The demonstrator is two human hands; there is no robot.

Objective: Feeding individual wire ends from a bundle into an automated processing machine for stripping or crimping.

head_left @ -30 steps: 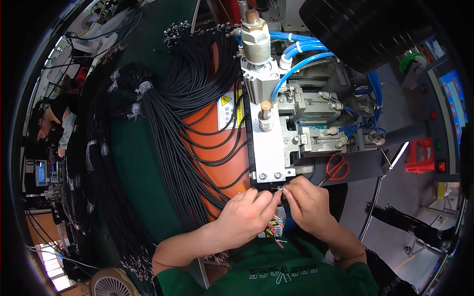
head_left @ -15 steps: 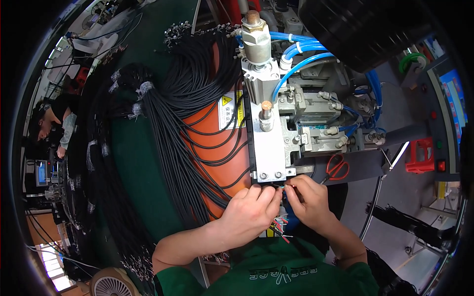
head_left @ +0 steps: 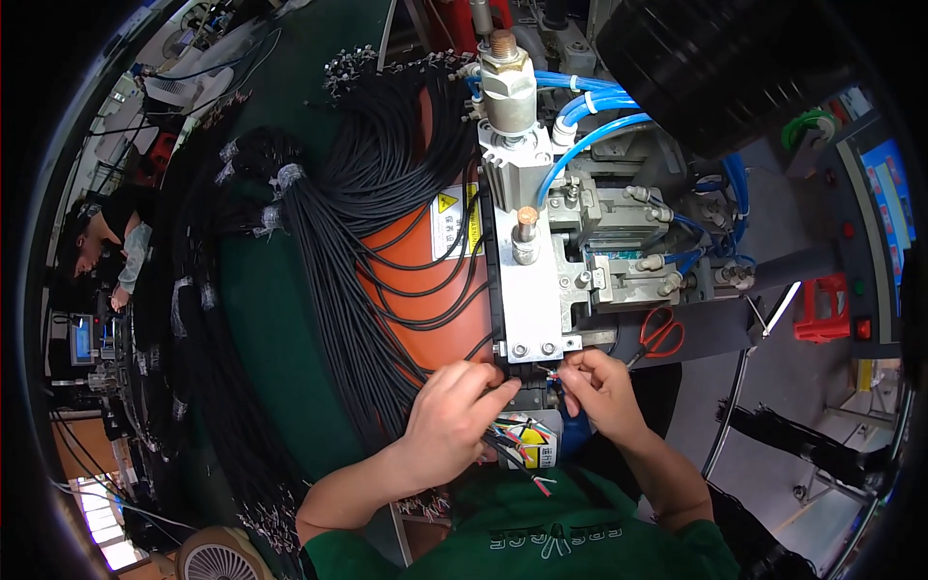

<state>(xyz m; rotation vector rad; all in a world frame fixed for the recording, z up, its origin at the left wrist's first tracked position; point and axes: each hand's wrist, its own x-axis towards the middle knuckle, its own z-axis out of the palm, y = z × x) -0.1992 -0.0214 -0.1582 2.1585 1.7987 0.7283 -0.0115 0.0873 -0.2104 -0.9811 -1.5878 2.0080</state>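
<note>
My left hand curls at the front of a metal press fixture, thumb and forefinger near its lower edge. Out from under that palm stick several black cables with stripped red, white and green wire ends; the lower fingers seem closed round them, though partly hidden. At the fixture's front right corner my right hand pinches thin coloured wires between thumb and fingertips. A dark clamp slot lies between both hands. Which cable the pinched wires belong to is hidden.
A thick bundle of black cables lies on the orange machine cover to the left. Red-handled scissors rest right of the fixture. Blue air hoses run behind. A control screen stands far right; a co-worker is far left.
My left hand has moved left and away from the right hand, uncovering the clamp slot and the coloured wire ends. The right hand stays at the fixture's corner, still pinching thin wires.
</note>
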